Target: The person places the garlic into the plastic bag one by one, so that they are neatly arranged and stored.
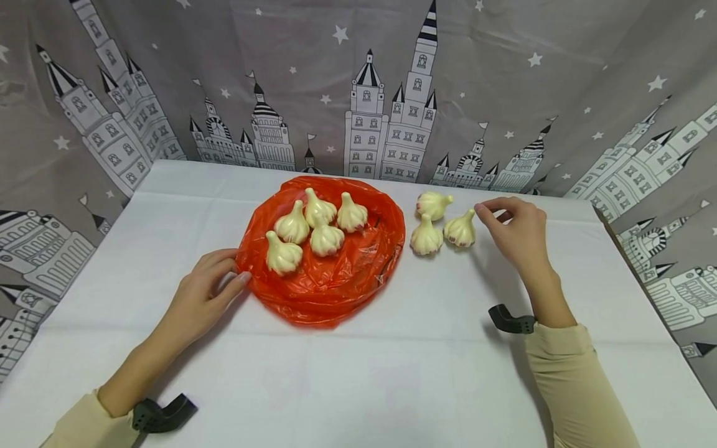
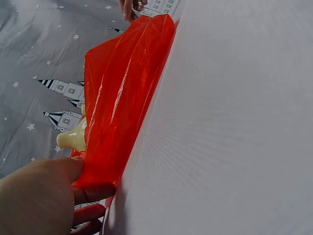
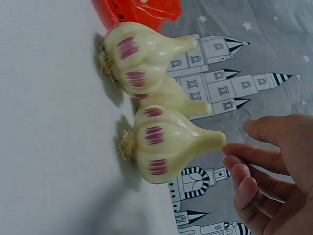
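My left hand [image 1: 206, 290] pinches the left rim of a red plastic bag [image 1: 336, 305], thumb on one side and fingers on the other. Inside the bag's rolled-down rim sit several garlic bulbs [image 1: 283, 255], pale with stems pointing up. To its right, three more garlic bulbs stand close together, the nearest to my right hand being one bulb [image 1: 460, 230] with purple streaks [image 3: 154, 136]. My right hand [image 1: 516, 233] hovers by that bulb's stem, thumb and forefinger parted. In the right wrist view the forefinger's tip is at the stem's end, and the thumb stays apart from it.
A white cloth [image 1: 358, 386] covers the table. Behind and along both sides hangs a grey curtain [image 1: 302, 37] printed with castles and stars. Dark wrist cameras [image 1: 511, 320] sit on both forearms, below beige sleeves' cuffs.
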Tool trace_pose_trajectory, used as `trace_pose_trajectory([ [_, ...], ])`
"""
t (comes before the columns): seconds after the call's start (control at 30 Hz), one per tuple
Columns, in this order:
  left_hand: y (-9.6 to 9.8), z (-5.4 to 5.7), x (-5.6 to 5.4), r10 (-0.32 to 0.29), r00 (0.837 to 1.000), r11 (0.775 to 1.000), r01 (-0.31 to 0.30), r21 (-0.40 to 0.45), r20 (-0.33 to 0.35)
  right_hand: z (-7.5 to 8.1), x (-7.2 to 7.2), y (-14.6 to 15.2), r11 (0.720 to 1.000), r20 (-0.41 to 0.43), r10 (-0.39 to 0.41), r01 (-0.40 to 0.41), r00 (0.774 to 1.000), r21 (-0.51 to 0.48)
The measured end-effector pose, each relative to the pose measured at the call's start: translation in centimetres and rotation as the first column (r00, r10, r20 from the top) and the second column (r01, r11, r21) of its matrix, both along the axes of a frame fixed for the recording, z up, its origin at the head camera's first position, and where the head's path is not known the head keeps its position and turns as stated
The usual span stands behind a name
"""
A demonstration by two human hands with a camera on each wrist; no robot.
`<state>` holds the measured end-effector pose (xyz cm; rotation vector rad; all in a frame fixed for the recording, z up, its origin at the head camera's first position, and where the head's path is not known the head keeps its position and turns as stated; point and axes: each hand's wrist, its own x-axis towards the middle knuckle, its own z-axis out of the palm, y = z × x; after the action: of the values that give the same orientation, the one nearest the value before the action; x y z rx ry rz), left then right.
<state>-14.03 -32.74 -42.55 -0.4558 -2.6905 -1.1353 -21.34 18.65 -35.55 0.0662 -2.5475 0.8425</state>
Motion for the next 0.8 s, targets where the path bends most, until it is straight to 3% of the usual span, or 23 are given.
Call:
trace_pose_trajectory([
  [0.5, -0.2, -0.1, -0.1, -0.001, 1.0, 1.0, 0.001, 0.0, -0.014, -2.1, -1.1, -1.0, 1.0, -0.011, -0.003, 0.003, 1.0, -0.005],
  [0.8, -0.1, -0.2, -0.1, -0.002, 1.0, 1.0, 0.002, 0.003, -0.018, -2.1, -1.0, -1.0, 1.0, 0.01, -0.012, 0.012, 1.0, -0.011],
])
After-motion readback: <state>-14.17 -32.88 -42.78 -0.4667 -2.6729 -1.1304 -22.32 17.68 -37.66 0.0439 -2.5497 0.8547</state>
